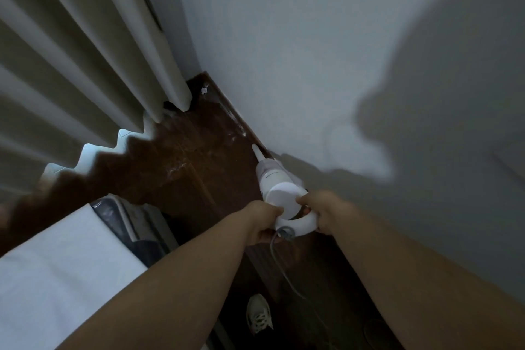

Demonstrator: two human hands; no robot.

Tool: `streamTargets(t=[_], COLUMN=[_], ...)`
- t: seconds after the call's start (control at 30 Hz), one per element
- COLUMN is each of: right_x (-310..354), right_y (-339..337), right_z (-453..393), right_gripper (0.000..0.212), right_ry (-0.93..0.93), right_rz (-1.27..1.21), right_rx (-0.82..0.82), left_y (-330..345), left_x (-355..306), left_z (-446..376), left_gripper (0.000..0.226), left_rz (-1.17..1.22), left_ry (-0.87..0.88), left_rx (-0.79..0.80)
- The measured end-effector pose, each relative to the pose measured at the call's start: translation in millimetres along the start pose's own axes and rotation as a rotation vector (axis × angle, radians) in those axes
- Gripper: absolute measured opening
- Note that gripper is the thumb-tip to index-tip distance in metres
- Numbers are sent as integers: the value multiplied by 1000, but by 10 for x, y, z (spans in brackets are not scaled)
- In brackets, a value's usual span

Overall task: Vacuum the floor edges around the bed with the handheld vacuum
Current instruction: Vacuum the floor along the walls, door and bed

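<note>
A white handheld vacuum (277,184) points away from me, its narrow nozzle tip touching the dark wooden floor (199,150) right where it meets the pale wall (312,51). My left hand (262,221) grips the left side of its looped handle and my right hand (324,211) grips the right side. A grey cord hangs from the handle down toward the floor. The bed (56,278), with a white sheet, fills the lower left; its corner lies just left of my left arm.
Long pleated curtains (85,65) hang on the left, their hems brushing the floor. White dust specks and a small scrap (204,91) lie in the floor corner. A white sneaker (259,314) is on the floor between my arms.
</note>
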State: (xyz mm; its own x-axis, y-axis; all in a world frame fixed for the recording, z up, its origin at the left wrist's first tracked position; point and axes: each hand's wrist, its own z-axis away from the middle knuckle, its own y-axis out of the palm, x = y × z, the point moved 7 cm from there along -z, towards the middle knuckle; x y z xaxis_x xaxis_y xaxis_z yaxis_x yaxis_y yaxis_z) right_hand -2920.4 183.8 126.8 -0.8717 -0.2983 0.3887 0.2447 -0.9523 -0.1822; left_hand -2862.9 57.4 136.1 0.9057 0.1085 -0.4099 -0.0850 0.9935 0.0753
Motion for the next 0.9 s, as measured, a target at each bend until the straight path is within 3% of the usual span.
streamTargets(t=[0.4,0.9], right_x=[482,1436], right_y=[75,368], right_z=[-142,-357], right_gripper=[34,29], right_ry=[-8,15], right_rz=[-20,221], right_rx=[40,73], left_y=[-117,-491], left_x=[-433,-1108], left_z=[-20,-300], left_gripper=[40,40], left_rz=[38,143], left_ry=[-4,-4], left_rx=[-46,-36])
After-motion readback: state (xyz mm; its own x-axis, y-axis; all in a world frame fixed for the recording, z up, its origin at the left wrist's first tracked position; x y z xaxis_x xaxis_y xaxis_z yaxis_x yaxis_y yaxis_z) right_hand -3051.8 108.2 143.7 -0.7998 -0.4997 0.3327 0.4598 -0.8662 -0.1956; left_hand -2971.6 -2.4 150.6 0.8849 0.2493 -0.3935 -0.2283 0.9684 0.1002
